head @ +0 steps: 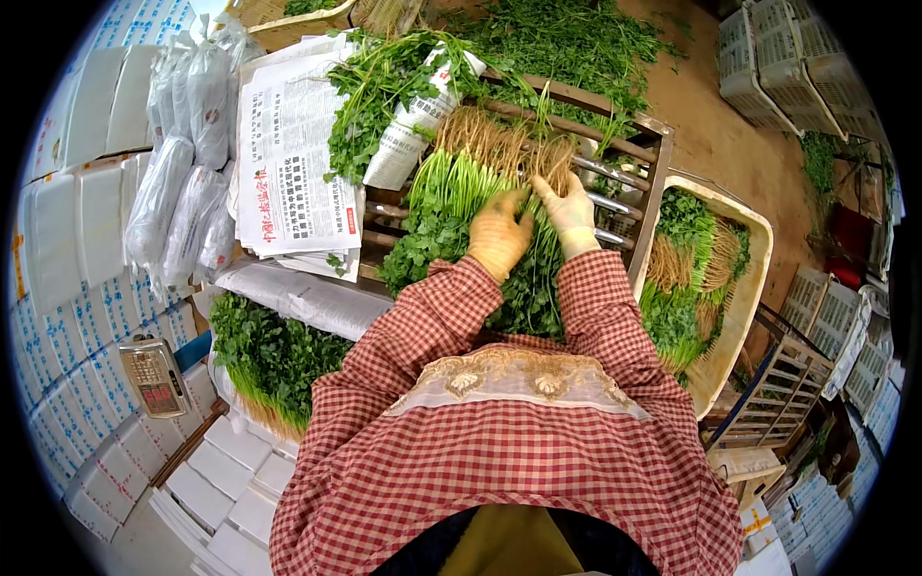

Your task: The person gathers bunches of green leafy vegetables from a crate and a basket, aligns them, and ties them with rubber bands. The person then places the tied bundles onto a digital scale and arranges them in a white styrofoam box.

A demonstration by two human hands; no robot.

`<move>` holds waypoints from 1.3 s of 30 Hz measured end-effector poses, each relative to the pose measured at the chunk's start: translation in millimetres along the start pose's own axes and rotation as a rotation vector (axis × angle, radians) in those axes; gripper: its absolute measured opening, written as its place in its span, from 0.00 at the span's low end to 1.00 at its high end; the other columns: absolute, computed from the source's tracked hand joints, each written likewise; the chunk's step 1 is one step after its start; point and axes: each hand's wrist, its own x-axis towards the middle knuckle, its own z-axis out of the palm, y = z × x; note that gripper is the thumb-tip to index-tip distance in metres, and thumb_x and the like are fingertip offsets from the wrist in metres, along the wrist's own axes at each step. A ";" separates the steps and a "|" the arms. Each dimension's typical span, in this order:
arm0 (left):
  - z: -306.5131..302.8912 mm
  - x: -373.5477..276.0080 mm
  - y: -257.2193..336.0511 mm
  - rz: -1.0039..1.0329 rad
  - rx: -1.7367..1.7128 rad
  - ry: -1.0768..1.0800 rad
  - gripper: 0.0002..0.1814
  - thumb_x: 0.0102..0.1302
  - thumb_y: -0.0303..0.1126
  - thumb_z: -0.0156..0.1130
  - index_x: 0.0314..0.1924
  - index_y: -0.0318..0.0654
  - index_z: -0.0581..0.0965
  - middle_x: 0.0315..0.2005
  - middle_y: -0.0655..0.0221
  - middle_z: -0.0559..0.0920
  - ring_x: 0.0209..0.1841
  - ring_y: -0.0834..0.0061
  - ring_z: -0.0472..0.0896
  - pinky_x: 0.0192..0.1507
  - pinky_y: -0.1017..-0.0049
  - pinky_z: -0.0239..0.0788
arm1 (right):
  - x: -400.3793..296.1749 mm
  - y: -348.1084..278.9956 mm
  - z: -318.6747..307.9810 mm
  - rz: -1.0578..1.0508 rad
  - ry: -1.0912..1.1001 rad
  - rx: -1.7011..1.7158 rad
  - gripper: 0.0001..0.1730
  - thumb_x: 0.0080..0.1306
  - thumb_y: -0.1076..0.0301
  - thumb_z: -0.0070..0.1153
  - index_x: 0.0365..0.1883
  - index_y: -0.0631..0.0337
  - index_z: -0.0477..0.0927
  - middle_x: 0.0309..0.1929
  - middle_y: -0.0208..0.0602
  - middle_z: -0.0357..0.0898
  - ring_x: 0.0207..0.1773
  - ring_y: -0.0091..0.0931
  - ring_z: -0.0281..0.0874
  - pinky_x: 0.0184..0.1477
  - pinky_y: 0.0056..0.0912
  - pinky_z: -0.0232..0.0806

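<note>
A wide row of leafy green herb bunches (446, 209) lies on a slatted rack (627, 147), brown roots pointing away from me and leaves toward me. My left hand (502, 232), in a pale glove, rests on the stems with bent fingers. To its right, my gloved right hand (565, 212) is at the root end of the stems, its thumb and fingertips touching the roots. Whether either hand grips any stems is hard to tell. A newspaper-wrapped roll (403, 144) with green leaves at its upper end lies left of the roots.
A newspaper stack (292, 165) lies at the left, beside plastic-wrapped bundles (209, 101). A crate (756, 245) of rooted greens stands at the right. More greens (281, 353) and a digital scale (153, 378) are at the lower left. Loose greens (562, 43) cover the floor beyond the rack.
</note>
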 end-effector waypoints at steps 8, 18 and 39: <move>7.4 0.2 -38.4 0.073 -0.144 0.156 0.11 0.64 0.26 0.62 0.47 0.37 0.79 0.54 0.55 0.79 0.57 0.54 0.78 0.60 0.64 0.71 | 34.4 -3.2 37.5 -0.067 -0.176 0.204 0.38 0.62 0.49 0.67 0.62 0.67 0.74 0.53 0.51 0.83 0.56 0.38 0.81 0.59 0.36 0.71; -7.7 -4.3 -51.9 0.019 -0.559 0.164 0.11 0.68 0.19 0.55 0.46 0.38 0.81 0.43 0.64 0.83 0.40 0.74 0.80 0.45 0.76 0.74 | 2.8 -18.0 3.1 0.063 -0.266 0.467 0.17 0.60 0.67 0.69 0.45 0.65 0.83 0.41 0.35 0.85 0.41 0.27 0.80 0.48 0.31 0.73; -7.3 39.4 -41.5 -0.114 -0.045 -0.151 0.18 0.73 0.29 0.51 0.61 0.40 0.76 0.50 0.52 0.83 0.45 0.60 0.84 0.48 0.68 0.77 | -2.6 -29.8 -3.0 0.171 -0.364 0.392 0.26 0.60 0.58 0.71 0.51 0.67 0.81 0.46 0.40 0.84 0.45 0.29 0.80 0.49 0.33 0.72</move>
